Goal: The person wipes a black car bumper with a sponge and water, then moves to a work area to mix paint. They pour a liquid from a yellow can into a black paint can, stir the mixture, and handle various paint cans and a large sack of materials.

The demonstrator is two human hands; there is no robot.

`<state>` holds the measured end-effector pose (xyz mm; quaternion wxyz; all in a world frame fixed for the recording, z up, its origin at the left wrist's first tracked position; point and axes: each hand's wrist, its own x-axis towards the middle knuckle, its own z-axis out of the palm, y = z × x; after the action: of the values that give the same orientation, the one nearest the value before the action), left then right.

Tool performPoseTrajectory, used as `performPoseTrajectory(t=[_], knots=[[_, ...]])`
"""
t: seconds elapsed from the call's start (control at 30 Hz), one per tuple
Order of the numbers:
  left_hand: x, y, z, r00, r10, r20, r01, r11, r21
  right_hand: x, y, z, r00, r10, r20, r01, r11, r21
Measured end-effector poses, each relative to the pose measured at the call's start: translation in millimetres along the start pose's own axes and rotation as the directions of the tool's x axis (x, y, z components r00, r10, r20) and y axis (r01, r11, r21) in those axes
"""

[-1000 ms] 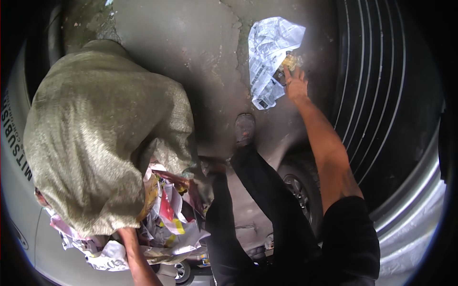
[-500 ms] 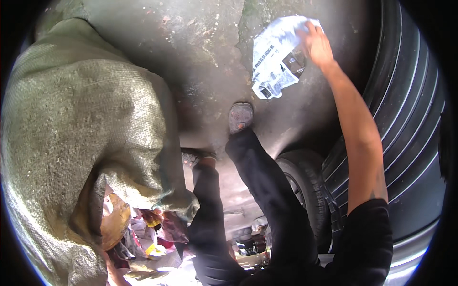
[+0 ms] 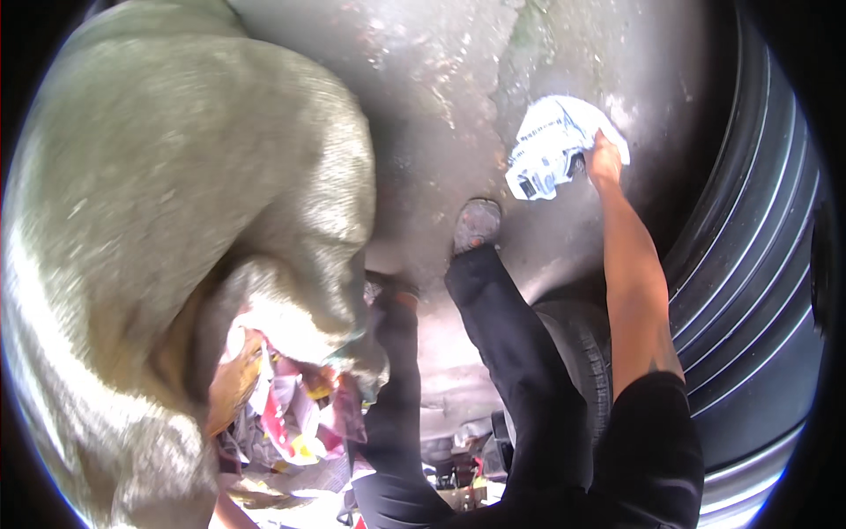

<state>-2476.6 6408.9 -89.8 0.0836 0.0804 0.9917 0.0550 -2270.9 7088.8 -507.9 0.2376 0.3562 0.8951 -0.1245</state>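
My right hand [image 3: 604, 161], its arm stretched forward, is closed on the edge of a crumpled white printed sheet [image 3: 551, 132]. The sheet hangs above the floor; whether it is paper or thin plastic I cannot tell. A large, bulging woven sack [image 3: 159, 167] fills the left side, its mouth folded open toward me. Inside the mouth show crumpled coloured wrappers and paper scraps [image 3: 295, 410] and a brown piece [image 3: 233, 379]. Of my left arm only a strip of forearm [image 3: 231, 513] shows at the lower edge; the hand is hidden by the sack.
A black ribbed, curved surface [image 3: 749, 264] stands along the right side. Beside my right leg is a wheel with a dark tyre [image 3: 573, 344]. Small mixed items [image 3: 467, 463] lie low between my legs. The floor [image 3: 432, 88] is grey and stained.
My right hand has drawn the white sheet back toward me, and the sheet is more bunched up. The view has shifted, so the sack sits further right and higher in it.
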Motion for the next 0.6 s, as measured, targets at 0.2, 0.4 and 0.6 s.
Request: performPoseTrajectory(t=[0.2,0.4,0.6], knots=[[-5,12,-24,0.999,-0.030,-0.045,0.030,1.000,-0.003,-99,-24,-96,0.987,-0.042,-0.155,0.079,0.966,0.245],[22,61,-6,0.998,-0.070,-0.005,0.070,0.996,-0.049,-241,-76,-241,0.939,-0.140,-0.314,0.312,0.731,0.607],[-31,127,-82,0.981,-0.173,-0.087,0.133,0.929,-0.346,-362,-226,-413,0.935,-0.286,-0.209,0.348,0.634,0.690]])
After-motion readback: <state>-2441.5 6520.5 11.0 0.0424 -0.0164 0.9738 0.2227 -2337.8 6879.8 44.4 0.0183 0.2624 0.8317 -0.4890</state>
